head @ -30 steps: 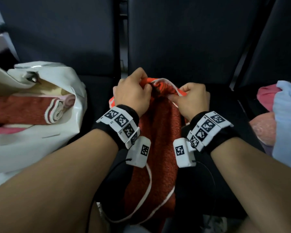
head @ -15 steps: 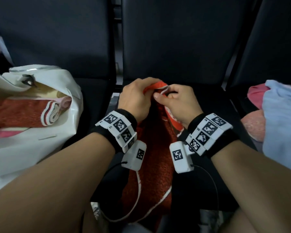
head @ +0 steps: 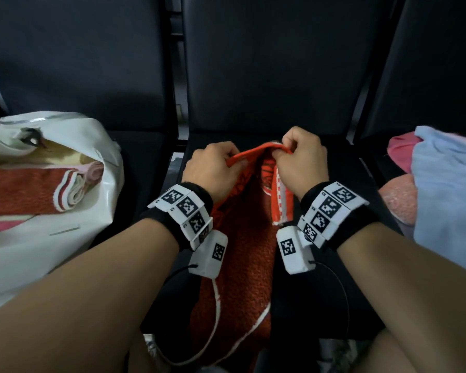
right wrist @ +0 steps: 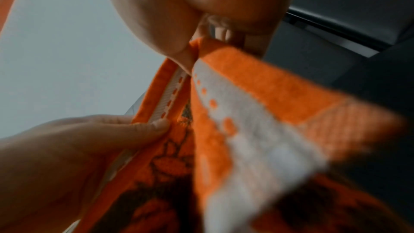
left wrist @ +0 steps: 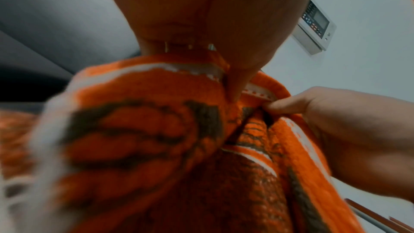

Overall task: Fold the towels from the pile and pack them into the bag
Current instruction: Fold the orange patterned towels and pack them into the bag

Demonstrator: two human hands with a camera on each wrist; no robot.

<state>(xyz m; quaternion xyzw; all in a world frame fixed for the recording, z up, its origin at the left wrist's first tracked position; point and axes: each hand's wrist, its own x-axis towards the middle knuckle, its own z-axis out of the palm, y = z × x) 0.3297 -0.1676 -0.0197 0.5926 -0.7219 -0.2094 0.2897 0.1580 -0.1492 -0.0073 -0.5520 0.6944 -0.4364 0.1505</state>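
An orange towel [head: 242, 254] with white bands and a dark pattern hangs from both hands over the middle black seat. My left hand [head: 213, 168] pinches its upper hem on the left. My right hand [head: 301, 160] pinches the same hem a little to the right and slightly higher. The wrist views show the towel [left wrist: 139, 130] close up, and the hem [right wrist: 224, 63] is caught between thumb and fingers. The white bag [head: 73, 232] lies open on the left seat, holding a folded red towel [head: 24, 192] and other folded ones.
A pile of towels sits on the right seat: a light blue one [head: 447, 189] on top, pink ones [head: 398, 200] under it. Dark seat backs [head: 267, 63] rise behind. My forearms fill the foreground.
Both hands have shifted right and apart along the hem, stretching the top edge between them. The right hand has moved up and away from the left.
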